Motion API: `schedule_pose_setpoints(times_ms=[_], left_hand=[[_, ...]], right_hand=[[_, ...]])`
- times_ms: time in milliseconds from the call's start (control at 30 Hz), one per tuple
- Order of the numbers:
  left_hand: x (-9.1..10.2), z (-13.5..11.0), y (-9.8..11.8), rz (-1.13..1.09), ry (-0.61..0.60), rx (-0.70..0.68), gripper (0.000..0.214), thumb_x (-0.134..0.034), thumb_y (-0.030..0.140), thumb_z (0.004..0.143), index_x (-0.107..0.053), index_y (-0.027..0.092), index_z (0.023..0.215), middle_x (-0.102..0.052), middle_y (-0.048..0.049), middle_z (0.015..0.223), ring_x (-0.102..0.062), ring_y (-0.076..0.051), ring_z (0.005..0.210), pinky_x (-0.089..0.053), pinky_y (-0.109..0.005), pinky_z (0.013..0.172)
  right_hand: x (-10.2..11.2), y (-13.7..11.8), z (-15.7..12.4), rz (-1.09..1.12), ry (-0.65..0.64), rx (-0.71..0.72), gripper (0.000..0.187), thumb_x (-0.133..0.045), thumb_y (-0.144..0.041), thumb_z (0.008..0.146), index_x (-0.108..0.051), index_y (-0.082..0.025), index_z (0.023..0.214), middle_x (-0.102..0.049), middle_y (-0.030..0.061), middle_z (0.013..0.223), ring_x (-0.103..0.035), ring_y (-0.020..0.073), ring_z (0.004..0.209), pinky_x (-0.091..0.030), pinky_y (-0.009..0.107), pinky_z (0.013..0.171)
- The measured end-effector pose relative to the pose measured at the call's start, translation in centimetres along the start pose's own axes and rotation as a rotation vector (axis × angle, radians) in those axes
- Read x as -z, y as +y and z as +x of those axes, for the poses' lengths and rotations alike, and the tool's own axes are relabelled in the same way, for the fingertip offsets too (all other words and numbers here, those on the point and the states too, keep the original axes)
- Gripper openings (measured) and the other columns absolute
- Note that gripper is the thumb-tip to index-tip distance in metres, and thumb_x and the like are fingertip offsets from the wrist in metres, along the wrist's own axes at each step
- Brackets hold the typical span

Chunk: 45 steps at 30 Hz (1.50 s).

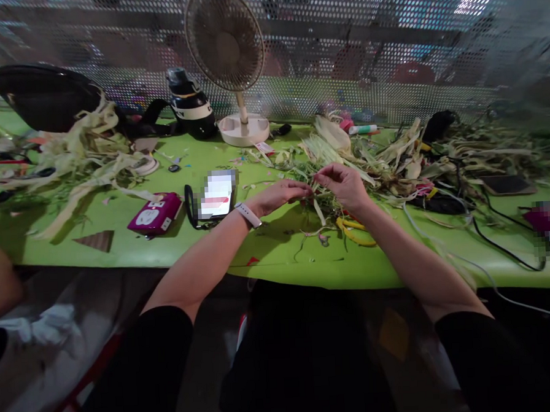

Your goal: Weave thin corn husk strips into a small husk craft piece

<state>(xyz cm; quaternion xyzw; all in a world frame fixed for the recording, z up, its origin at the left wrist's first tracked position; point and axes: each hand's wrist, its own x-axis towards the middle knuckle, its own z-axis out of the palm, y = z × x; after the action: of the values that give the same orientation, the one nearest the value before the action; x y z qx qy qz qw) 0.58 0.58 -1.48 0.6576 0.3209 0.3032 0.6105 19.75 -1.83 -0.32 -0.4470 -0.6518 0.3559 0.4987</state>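
Observation:
In the middle of the green table lies a loose heap of thin green plant stems (318, 200), mixed with pale dried leaves. My left hand (281, 194), with a light watch band on its wrist, reaches in from the left; its fingers are closed together at the stems. From the right, my right hand (341, 183) pinches thin stems between thumb and fingertips, close to the left fingertips. What exactly lies between the fingers is too small to make out. Yellow-handled scissors (357, 231) rest below my right hand, partly covered by the forearm.
A phone (216, 195) and a magenta packet (155, 214) lie left of my hands. Behind stand a fan (243, 131) and a black bottle (194, 109). More dried leaves (404, 156) and cables (502, 243) spread rightward. Another person's arm (0, 279) shows far left.

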Motion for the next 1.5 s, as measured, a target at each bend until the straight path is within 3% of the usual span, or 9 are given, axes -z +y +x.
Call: schedule_pose_setpoints(times_ms=[133, 233, 333, 500, 667, 933, 1100, 1367, 1500], left_hand=[[0.1, -0.2, 0.4, -0.001, 0.001, 0.027, 0.012, -0.07, 0.028, 0.074, -0.078, 0.019, 0.078, -0.074, -0.0062, 0.079, -0.065, -0.017, 0.081, -0.052, -0.033, 0.085], [0.2, -0.1, 0.3, -0.004, 0.02, 0.015, 0.016, -0.069, 0.03, 0.076, -0.078, 0.018, 0.082, -0.075, -0.0062, 0.085, -0.061, -0.014, 0.076, -0.049, -0.029, 0.078], [0.4, 0.1, 0.0, -0.019, 0.071, -0.034, 0.02, -0.069, 0.035, 0.079, -0.075, 0.017, 0.083, -0.074, -0.0053, 0.087, -0.059, -0.013, 0.077, -0.046, -0.028, 0.077], [0.5, 0.0, 0.0, -0.019, 0.043, -0.109, 0.02, -0.073, 0.032, 0.078, -0.07, 0.013, 0.082, -0.067, -0.0026, 0.08, -0.057, -0.012, 0.078, -0.044, -0.032, 0.084], [0.6, 0.2, -0.3, -0.05, 0.028, -0.153, 0.026, -0.079, 0.031, 0.074, -0.068, 0.013, 0.089, -0.067, -0.002, 0.087, -0.058, -0.012, 0.082, -0.046, -0.032, 0.086], [0.6, 0.4, -0.3, -0.048, 0.133, -0.22, 0.035, -0.08, 0.026, 0.073, -0.066, 0.015, 0.103, -0.07, -0.0051, 0.103, -0.063, -0.014, 0.098, -0.048, -0.032, 0.096], [0.2, 0.1, 0.0, -0.107, 0.105, -0.141, 0.035, -0.077, 0.026, 0.08, -0.063, 0.015, 0.11, -0.071, -0.0037, 0.092, -0.065, -0.013, 0.089, -0.052, -0.033, 0.091], [-0.6, -0.4, 0.8, -0.411, 0.178, 0.046, 0.025, -0.079, 0.022, 0.077, -0.067, 0.016, 0.098, -0.069, -0.0006, 0.09, -0.062, -0.008, 0.075, -0.051, -0.025, 0.072], [-0.8, -0.4, 0.9, -0.64, 0.201, 0.1, 0.019, -0.08, 0.019, 0.074, -0.069, 0.018, 0.089, -0.071, 0.0002, 0.087, -0.064, -0.01, 0.081, -0.053, -0.028, 0.082]], right_hand=[[0.8, 0.3, 0.3, -0.033, -0.019, -0.034, 0.056, -0.067, -0.077, 0.07, -0.061, -0.021, 0.079, -0.064, 0.0021, 0.072, -0.059, 0.017, 0.067, -0.048, 0.033, 0.067], [1.6, -0.2, 0.2, -0.247, -0.046, -0.059, 0.061, -0.051, -0.078, 0.083, -0.057, -0.02, 0.066, -0.06, 0.0031, 0.063, -0.054, 0.0156, 0.061, -0.041, 0.031, 0.061], [1.9, -1.0, -0.2, -0.382, -0.155, -0.099, 0.064, -0.044, -0.077, 0.089, -0.056, -0.019, 0.063, -0.058, 0.0032, 0.059, -0.052, 0.0154, 0.058, -0.037, 0.031, 0.059], [1.4, -1.0, -0.3, -0.264, -0.376, -0.188, 0.057, -0.052, -0.074, 0.086, -0.05, -0.021, 0.065, -0.055, -0.0004, 0.057, -0.051, 0.0135, 0.052, -0.039, 0.029, 0.056], [1.4, -0.3, 0.0, -0.267, -0.271, -0.077, 0.05, -0.054, -0.066, 0.09, -0.049, -0.022, 0.068, -0.049, -0.0038, 0.054, -0.044, 0.0112, 0.051, -0.035, 0.027, 0.053], [1.3, 0.2, 0.1, -0.167, -0.402, -0.149, 0.056, -0.055, -0.076, 0.083, -0.051, -0.022, 0.068, -0.049, -0.0038, 0.05, -0.047, 0.0122, 0.046, -0.038, 0.028, 0.051], [1.1, 0.3, 0.0, -0.263, -0.377, -0.096, 0.043, -0.05, -0.059, 0.092, -0.05, -0.022, 0.07, -0.057, 0.0002, 0.06, -0.052, 0.0149, 0.056, -0.041, 0.03, 0.06], [0.8, -0.3, -0.3, -0.493, -0.304, 0.076, 0.019, -0.044, -0.033, 0.092, -0.047, -0.022, 0.076, -0.057, 0.0015, 0.07, -0.05, 0.017, 0.066, -0.038, 0.03, 0.065], [0.5, -0.8, -0.7, -0.512, -0.288, 0.084, 0.019, -0.042, -0.033, 0.093, -0.049, -0.022, 0.079, -0.056, 0.0014, 0.067, -0.051, 0.0179, 0.064, -0.039, 0.03, 0.066]])
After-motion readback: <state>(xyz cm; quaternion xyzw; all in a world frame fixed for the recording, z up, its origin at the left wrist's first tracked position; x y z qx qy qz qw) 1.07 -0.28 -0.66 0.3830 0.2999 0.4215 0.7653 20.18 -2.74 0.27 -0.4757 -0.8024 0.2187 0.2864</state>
